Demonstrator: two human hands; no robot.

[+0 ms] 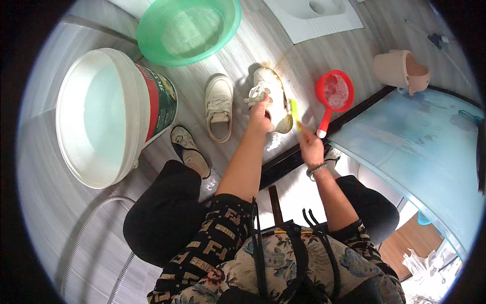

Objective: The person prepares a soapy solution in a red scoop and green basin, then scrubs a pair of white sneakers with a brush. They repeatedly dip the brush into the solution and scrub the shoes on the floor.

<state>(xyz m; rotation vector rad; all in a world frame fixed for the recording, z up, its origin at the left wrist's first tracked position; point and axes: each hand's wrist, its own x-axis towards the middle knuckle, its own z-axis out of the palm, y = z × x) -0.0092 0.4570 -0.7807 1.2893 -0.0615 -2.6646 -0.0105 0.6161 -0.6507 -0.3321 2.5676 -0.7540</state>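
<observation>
1. Sleeves [202,240] patterned in black and tan end above two bare forearms, which reach forward between knees in black trousers [162,218].
2. Gray ribbed hose [81,243] curves over the floor on the left.
3. Right hand [311,148], a beaded bracelet [316,171] at its wrist, is curled around one end of a yellow-green brush [295,110]; its exact finger placement is blurred.
4. Left hand [261,117] grips a white lace-up sneaker [276,96] near its opening, thumb toward the laces. This sneaker lies ahead of the person, tipped so its brown-stained sole edge faces the brush. Whether the bristles touch it, I cannot tell.
5. Patterned clog [190,152] covers the left foot.
6. Second white sneaker [219,104] stands upright, just left of the held one.
7. Red dipper [327,114] with suds inside lies right of the brush.
8. Large white bucket [132,121] holds pale liquid at left.
9. Beige pail [392,70] lies on its side beyond a pale blue panel [405,137].
10. Green basin [147,38] and white squat toilet [329,28] sit farthest off.
</observation>
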